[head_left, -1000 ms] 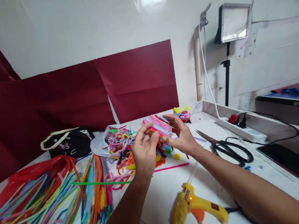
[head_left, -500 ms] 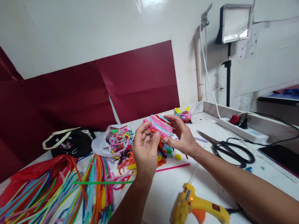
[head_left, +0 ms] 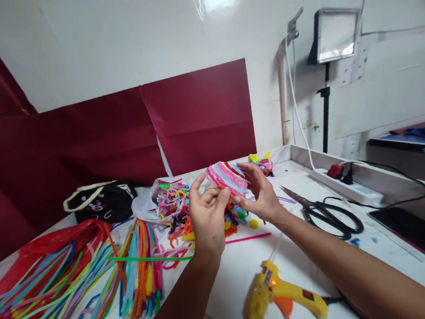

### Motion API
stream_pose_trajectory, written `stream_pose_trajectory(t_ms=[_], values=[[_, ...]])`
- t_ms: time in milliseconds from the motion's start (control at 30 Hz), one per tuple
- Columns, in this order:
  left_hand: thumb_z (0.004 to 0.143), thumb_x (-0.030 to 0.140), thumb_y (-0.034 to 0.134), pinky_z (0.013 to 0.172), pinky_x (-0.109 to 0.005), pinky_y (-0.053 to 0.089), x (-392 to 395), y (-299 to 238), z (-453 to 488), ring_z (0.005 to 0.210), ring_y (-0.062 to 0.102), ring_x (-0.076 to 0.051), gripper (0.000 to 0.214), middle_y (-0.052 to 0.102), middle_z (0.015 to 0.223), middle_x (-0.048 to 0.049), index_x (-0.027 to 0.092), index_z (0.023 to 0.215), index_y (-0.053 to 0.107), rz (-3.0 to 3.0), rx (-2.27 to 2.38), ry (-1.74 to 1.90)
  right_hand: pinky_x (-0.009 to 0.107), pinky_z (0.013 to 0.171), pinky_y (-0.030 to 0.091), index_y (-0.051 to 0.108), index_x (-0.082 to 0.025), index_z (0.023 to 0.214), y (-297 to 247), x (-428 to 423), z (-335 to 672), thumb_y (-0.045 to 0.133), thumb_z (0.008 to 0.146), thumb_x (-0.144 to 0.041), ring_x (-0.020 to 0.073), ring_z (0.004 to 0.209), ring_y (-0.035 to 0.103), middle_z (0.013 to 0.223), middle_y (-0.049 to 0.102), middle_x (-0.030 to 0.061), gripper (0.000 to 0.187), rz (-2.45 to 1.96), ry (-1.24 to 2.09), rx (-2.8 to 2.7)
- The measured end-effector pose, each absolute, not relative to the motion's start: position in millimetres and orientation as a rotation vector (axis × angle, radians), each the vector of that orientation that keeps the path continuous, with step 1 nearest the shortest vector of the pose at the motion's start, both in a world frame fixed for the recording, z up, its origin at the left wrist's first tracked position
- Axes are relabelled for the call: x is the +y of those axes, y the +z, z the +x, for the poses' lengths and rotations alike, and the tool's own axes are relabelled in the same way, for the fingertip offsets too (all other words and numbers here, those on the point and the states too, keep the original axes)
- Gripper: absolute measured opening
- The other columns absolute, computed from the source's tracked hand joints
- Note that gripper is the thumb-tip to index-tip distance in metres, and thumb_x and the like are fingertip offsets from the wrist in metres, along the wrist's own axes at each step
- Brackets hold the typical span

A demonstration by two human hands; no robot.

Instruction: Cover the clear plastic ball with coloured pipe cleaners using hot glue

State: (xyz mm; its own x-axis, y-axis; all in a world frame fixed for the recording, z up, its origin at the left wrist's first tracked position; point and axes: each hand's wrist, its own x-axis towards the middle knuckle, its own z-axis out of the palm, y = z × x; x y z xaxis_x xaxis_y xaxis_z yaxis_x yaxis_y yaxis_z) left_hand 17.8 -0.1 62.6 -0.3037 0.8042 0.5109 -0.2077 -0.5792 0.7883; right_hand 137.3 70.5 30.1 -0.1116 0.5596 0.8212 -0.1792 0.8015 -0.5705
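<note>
Presently the left hand (head_left: 207, 215) and right hand (head_left: 261, 195) pinch a pink-striped ball of wound pipe cleaners (head_left: 226, 177) from opposite sides, steadying it above the white tabletop (head_left: 238, 270), yellow plastic glue gun (head_left: 286, 298) within reach.

We have a single view, worn on the head, facing forward and slightly down across the white table (head_left: 238, 272) toward the far wall (head_left: 110, 39). It sits close: the left hand (head_left: 206, 217) and right hand (head_left: 263, 197) fill mid-frame, with the forearms entering from the near edge.
</note>
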Motion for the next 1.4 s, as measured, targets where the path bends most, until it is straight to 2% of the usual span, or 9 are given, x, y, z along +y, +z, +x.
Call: stream_pose_trajectory(t_ms=[267, 600, 700, 833, 967, 1100, 1233, 1300, 1400], values=[[0.071, 0.028, 0.08, 0.067, -0.022, 0.05, 0, 62, 18, 0.063, 0.064, -0.01, 0.067, 0.067, 0.07, 0.004, 0.019, 0.128, 0.046, 1.194, 0.829, 1.924, 0.043, 0.096, 0.053, 0.039, -0.028, 0.129, 29, 71, 136, 0.074, 0.072, -0.034, 0.0277, 0.125, 0.052, 0.135, 0.05, 0.0114, 0.068, -0.323, 0.63, -1.57], [0.071, 0.027, 0.08, 0.048, -0.018, 0.048, -1, 64, 17, 0.048, 0.057, -0.007, 0.076, 0.063, 0.07, 0.0061, 0.018, 0.136, 0.043, 1.21, 0.883, 1.88, 0.042, 0.102, 0.048, 0.04, -0.027, 0.131, 30, 71, 140, 0.073, 0.072, -0.029, 0.0262, 0.127, 0.051, 0.135, 0.051, 0.0103, 0.068, -0.361, 0.579, -1.611], [0.067, 0.03, 0.082, 0.051, -0.019, 0.051, 1, 64, 16, 0.051, 0.061, -0.008, 0.074, 0.062, 0.068, 0.0063, 0.016, 0.131, 0.048, 1.163, 0.883, 1.861, 0.044, 0.105, 0.045, 0.04, -0.027, 0.132, 30, 72, 140, 0.074, 0.072, -0.031, 0.0268, 0.129, 0.05, 0.136, 0.051, 0.0102, 0.069, -0.382, 0.555, -1.625], [0.064, 0.032, 0.084, 0.053, -0.02, 0.054, 7, 60, 13, 0.05, 0.061, -0.008, 0.062, 0.063, 0.068, 0.0054, 0.015, 0.118, 0.058, 1.174, 0.909, 1.835, 0.046, 0.106, 0.044, 0.04, -0.027, 0.132, 28, 73, 141, 0.075, 0.071, -0.03, 0.0272, 0.127, 0.051, 0.137, 0.051, 0.0107, 0.07, -0.398, 0.552, -1.653], [0.063, 0.032, 0.084, 0.054, -0.021, 0.055, 12, 56, 9, 0.051, 0.061, -0.008, 0.057, 0.062, 0.067, 0.006, 0.015, 0.112, 0.059, 1.194, 0.933, 1.84, 0.046, 0.105, 0.045, 0.04, -0.028, 0.133, 33, 73, 148, 0.076, 0.073, -0.03, 0.0274, 0.129, 0.05, 0.138, 0.051, 0.0105, 0.07, -0.409, 0.592, -1.704], [0.063, 0.032, 0.084, 0.06, -0.022, 0.057, 15, 53, 6, 0.058, 0.063, -0.009, 0.057, 0.061, 0.066, 0.0073, 0.015, 0.111, 0.058, 1.201, 0.94, 1.844, 0.046, 0.098, 0.049, 0.051, -0.026, 0.124, 44, 67, 164, 0.074, 0.076, -0.03, 0.027, 0.122, 0.056, 0.13, 0.058, 0.0099, 0.053, -0.481, 0.583, -1.681], [0.064, 0.033, 0.083, 0.062, -0.024, 0.058, 20, 49, 5, 0.06, 0.063, -0.01, 0.053, 0.06, 0.066, 0.0069, 0.015, 0.107, 0.058, 1.2, 0.97, 1.835, 0.041, 0.082, 0.055, 0.064, -0.024, 0.103, 48, 43, 185, 0.067, 0.082, -0.031, 0.0234, 0.092, 0.068, 0.097, 0.072, 0.005, 0.022, -0.654, 0.537, -1.81], [0.064, 0.032, 0.082, 0.062, -0.025, 0.058, 21, 48, 5, 0.059, 0.063, -0.01, 0.05, 0.06, 0.067, 0.0065, 0.015, 0.104, 0.057, 1.189, 0.995, 1.835, 0.035, 0.068, 0.055, 0.066, -0.024, 0.095, 45, 29, 195, 0.064, 0.084, -0.027, 0.0209, 0.077, 0.068, 0.084, 0.072, 0.0019, 0.011, -0.737, 0.541, -1.96], [0.064, 0.031, 0.082, 0.06, -0.023, 0.056, 21, 47, 7, 0.06, 0.062, -0.009, 0.046, 0.06, 0.068, 0.0059, 0.016, 0.1, 0.056, 1.169, 1.024, 1.827, 0.034, 0.065, 0.055, 0.066, -0.025, 0.087, 35, 16, 205, 0.062, 0.085, -0.027, 0.0203, 0.073, 0.067, 0.082, 0.072, 0.002, 0.005, -0.786, 0.433, -2.065]])
